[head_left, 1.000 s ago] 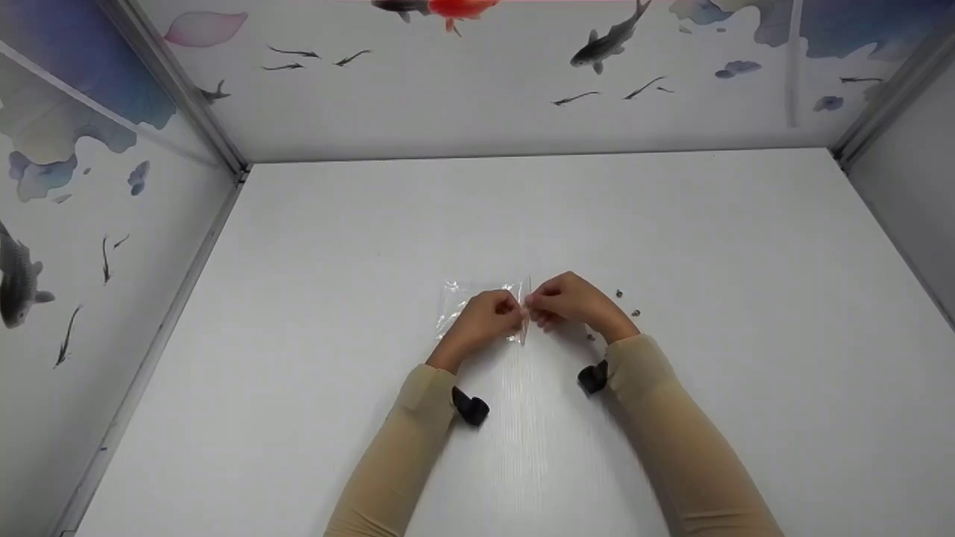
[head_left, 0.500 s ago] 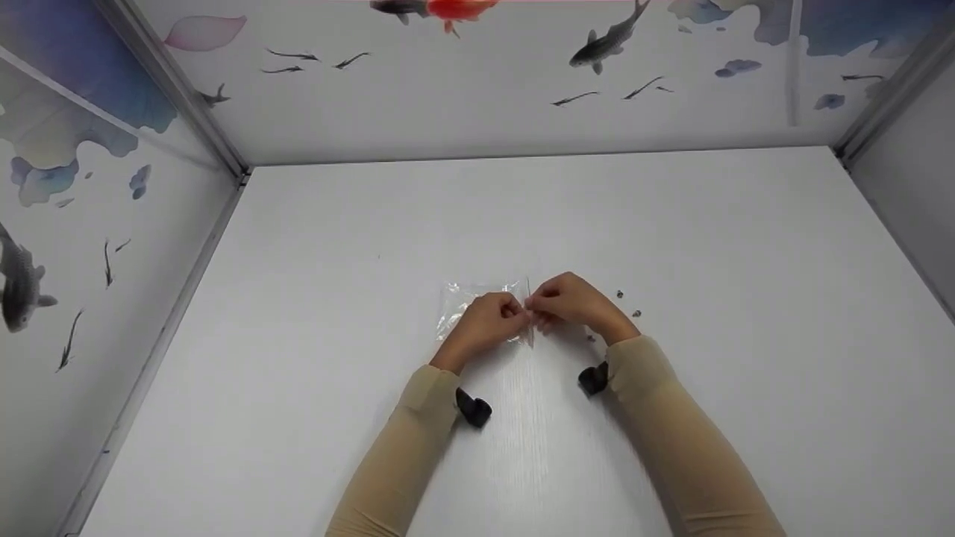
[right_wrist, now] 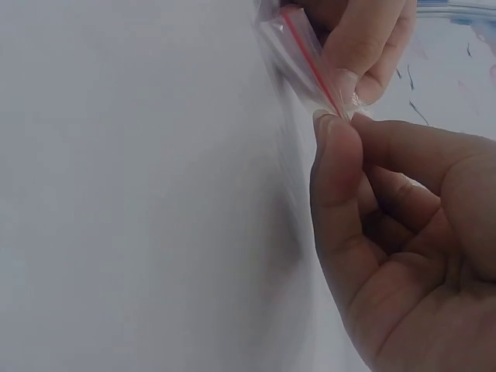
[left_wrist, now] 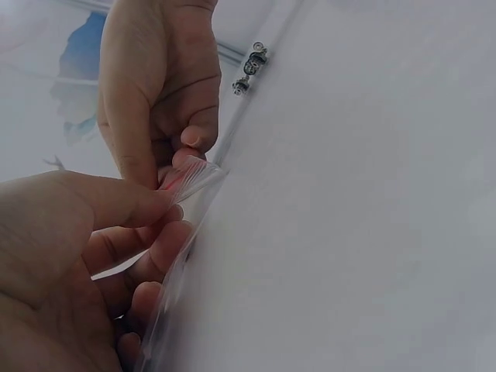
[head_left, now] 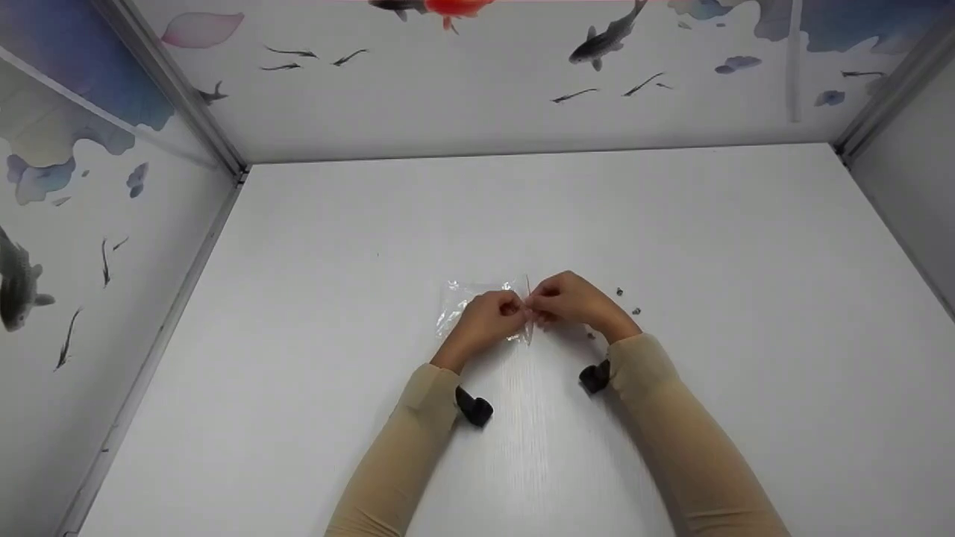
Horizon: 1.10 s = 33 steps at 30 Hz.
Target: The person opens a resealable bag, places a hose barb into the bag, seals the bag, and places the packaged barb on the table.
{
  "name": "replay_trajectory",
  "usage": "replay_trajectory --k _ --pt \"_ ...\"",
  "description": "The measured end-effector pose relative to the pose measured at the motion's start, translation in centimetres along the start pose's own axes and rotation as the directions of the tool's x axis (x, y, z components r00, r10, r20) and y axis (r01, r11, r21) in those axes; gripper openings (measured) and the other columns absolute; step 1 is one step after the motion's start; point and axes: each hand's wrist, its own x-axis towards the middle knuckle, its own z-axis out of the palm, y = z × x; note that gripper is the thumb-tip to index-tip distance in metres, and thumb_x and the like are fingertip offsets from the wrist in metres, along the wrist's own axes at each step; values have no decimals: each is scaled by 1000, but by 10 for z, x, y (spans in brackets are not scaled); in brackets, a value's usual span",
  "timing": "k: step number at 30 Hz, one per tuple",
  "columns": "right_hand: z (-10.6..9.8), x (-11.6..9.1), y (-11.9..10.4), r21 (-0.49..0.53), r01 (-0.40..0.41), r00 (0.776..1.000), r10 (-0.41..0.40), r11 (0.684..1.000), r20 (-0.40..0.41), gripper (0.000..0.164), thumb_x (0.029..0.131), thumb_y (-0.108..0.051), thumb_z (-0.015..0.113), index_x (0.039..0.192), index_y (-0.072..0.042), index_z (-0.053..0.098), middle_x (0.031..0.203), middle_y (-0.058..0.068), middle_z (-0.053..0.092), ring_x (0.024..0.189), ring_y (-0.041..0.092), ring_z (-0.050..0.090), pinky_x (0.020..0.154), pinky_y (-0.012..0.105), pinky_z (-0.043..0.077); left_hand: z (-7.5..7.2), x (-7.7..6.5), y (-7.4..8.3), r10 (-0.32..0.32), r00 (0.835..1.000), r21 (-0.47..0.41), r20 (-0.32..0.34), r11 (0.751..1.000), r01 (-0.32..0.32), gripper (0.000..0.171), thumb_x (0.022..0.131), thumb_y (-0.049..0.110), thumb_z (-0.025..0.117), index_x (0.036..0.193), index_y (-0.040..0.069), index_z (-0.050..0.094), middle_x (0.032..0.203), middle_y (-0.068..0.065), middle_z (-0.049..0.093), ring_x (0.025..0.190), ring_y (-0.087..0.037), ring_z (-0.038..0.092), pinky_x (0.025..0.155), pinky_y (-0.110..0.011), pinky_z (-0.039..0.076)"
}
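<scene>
A clear plastic zip bag (head_left: 453, 302) with a red strip along its mouth lies on the white table. My left hand (head_left: 486, 319) pinches the bag's mouth edge between thumb and forefinger. Close against it, my right hand (head_left: 576, 300) pinches the same edge; in the right wrist view the red zip strip (right_wrist: 311, 62) runs down to these fingertips. The left wrist view shows the crinkled bag mouth (left_wrist: 194, 180) between both hands. Whether the mouth is parted I cannot tell. Beside my right hand lie small metal pieces (head_left: 636, 311), too small to name.
The white table (head_left: 522, 447) extends around both forearms. A printed wall (head_left: 477, 112) with fish pictures stands at the back, and another (head_left: 171, 246) on the left. A plain panel (head_left: 906, 171) stands on the right. Black wrist cameras (head_left: 475, 409) hang beneath the sleeves.
My left hand has shifted very slightly right, and the bag's mouth edge has moved a little between the fingers. My right hand stays nearly still, and the metal pieces lie where they were.
</scene>
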Motion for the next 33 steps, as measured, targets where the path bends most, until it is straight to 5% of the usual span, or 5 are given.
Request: replay_trajectory --k 14,33 --pt "2 -1 2 -77 33 999 -34 997 -11 22 97 -19 54 100 -4 70 80 1 65 71 10 55 66 24 45 -1 0 0 46 999 -31 -14 998 -47 13 90 17 60 86 6 67 78 4 57 71 -9 47 66 -22 37" --pt "4 -1 3 -135 42 999 -46 990 -21 25 97 -30 55 90 -9 67 73 -3 55 68 11 46 65 27 39 0 -1 -2 15 1000 -122 -10 992 -16 19 92 19 59 79 8 65 70 7 56 69 -8 49 68 -23 39"
